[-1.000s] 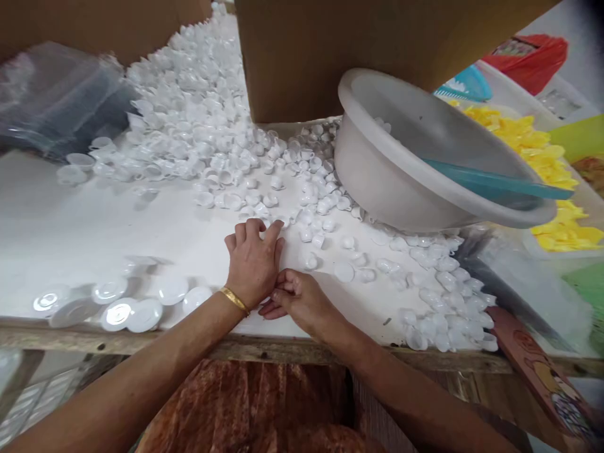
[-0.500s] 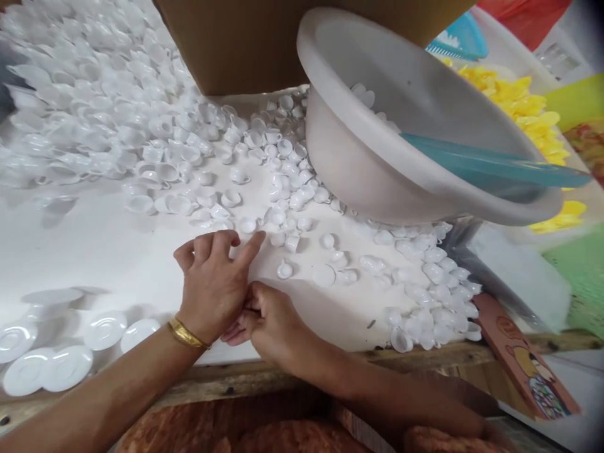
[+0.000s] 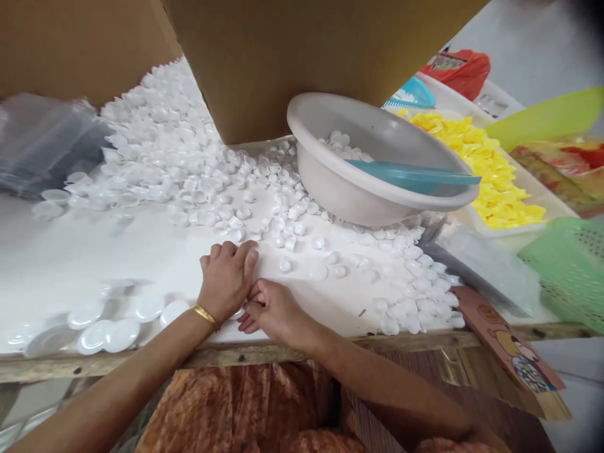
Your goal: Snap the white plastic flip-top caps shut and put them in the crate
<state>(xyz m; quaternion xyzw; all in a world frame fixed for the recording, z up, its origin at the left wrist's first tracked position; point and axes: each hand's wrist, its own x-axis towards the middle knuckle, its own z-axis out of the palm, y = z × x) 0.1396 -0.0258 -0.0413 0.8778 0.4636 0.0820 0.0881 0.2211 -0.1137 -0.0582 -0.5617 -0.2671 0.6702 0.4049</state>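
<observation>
My left hand (image 3: 227,277), with a gold bracelet (image 3: 206,316) at its wrist, is over the white table beside the small white toy cups (image 3: 277,224). Its fingers curl down and its thumb is drawn in against them; whatever lies under the fingertips is hidden. Just to the right and nearer me, my right hand (image 3: 276,314) has thumb and forefinger pinched together, its other fingers curled. A bit of white shows between it and the left wrist, too covered to name. One little white cup (image 3: 285,264) stands a short way right of the left thumb.
A large heap of white pieces (image 3: 160,138) spreads at back left. A cardboard box (image 3: 292,63) and a grey basin (image 3: 372,201) stand behind. White saucers (image 3: 121,335) lie front left, more white pieces (image 3: 415,302) right, yellow pieces (image 3: 495,182) beyond. A wooden edge (image 3: 226,357) borders the table.
The view has shifted, showing more of the back of the table. My left thumb, stretched out before, has drawn in toward the fingers. My right hand keeps its pinch.
</observation>
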